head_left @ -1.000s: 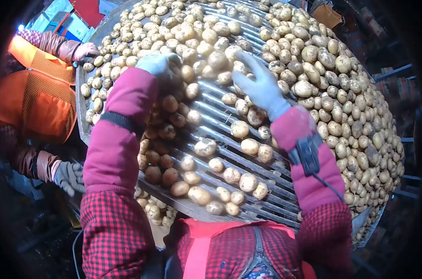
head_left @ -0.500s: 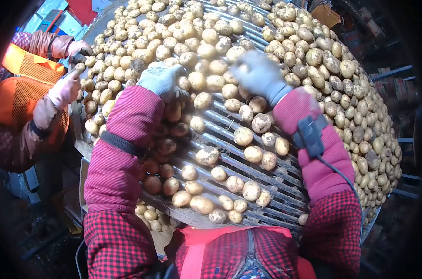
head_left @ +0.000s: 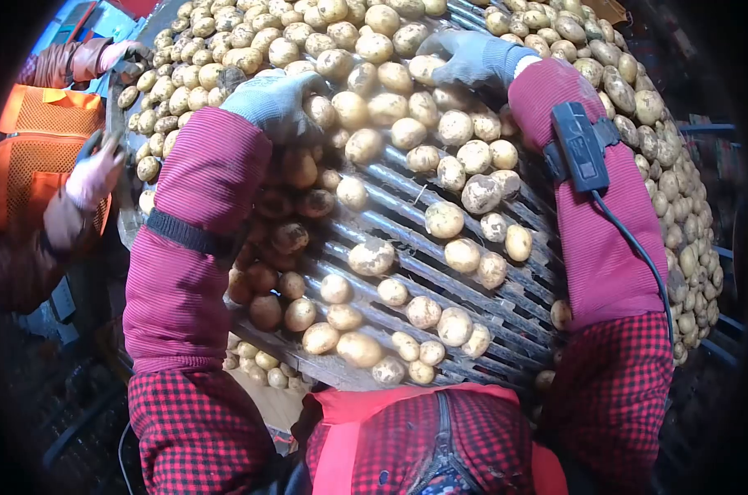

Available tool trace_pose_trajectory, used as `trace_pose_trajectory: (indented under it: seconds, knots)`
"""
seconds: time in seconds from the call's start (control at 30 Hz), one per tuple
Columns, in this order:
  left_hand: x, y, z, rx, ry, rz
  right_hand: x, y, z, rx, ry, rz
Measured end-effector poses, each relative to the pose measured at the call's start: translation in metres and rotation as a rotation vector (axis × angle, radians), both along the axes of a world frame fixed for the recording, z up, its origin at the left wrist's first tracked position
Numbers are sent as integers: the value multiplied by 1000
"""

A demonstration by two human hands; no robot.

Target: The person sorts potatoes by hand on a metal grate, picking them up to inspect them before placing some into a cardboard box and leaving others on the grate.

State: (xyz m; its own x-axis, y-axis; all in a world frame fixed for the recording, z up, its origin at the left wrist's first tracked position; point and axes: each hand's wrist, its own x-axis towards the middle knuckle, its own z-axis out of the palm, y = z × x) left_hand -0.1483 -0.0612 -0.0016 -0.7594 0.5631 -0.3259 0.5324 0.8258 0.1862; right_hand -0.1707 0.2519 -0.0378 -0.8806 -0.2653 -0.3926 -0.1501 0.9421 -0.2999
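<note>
Your left hand (head_left: 271, 103), in a grey glove, lies on the potatoes (head_left: 374, 45) heaped across the top of the frame. Its fingers (head_left: 308, 89) curl down among them, and I cannot tell whether they grip one. Your right hand (head_left: 473, 56), upper centre-right, rests on the same heap with its fingers (head_left: 441, 43) stretched out and apart, closed on nothing. Below your hands the roller bed (head_left: 407, 223) shows bare bars with scattered potatoes, one large potato (head_left: 372, 256) near the middle of the frame. A black device (head_left: 584, 144) is strapped to your right sleeve. At the left edge a co-worker's gloved hand (head_left: 93, 173) is near the bed's rim.
</note>
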Motion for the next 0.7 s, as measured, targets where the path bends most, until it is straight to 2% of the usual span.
trace_pose_trajectory:
  seconds: [0.03, 0.17, 0.27, 0.33, 0.4, 0.47, 0.5, 0.53, 0.6, 0.63, 0.67, 0.7]
  knots:
    - [1, 2, 2, -4, -14, -3, 12, -13, 17, -56, -99, -100]
    - [-6, 4, 2, -16, -97, 19, 9, -33, 7, 266, 13, -53]
    - [-1, 12, 17, -58, -125, 51, 19, -30, 9, 202, 29, -49]
    - [-5, 8, 15, -20, -192, 69, 35, -31, 12, 14, -17, -51]
    - [-8, 2, -1, 47, -181, 46, 51, -42, 17, 117, -49, 37]
    - [-3, 3, 3, 52, -129, 61, 73, -40, 16, 19, -27, 59]
    - [-5, 5, -1, 19, -120, 95, 86, -42, 27, -59, -63, -8]
    - [-5, 4, -3, 60, -91, 74, 86, -37, 16, -135, 39, 30]
    - [-9, -2, -16, 86, -40, 45, 72, -34, 2, -558, 43, -188]
    - [-8, -4, -18, 122, -19, 30, 68, -45, 22, -729, 27, -307]
    - [-7, -4, -20, 153, 1, 12, 51, -54, 21, -712, 192, -333]
    - [-7, -6, -20, 178, 22, -8, 19, -57, 14, -569, 251, -221]
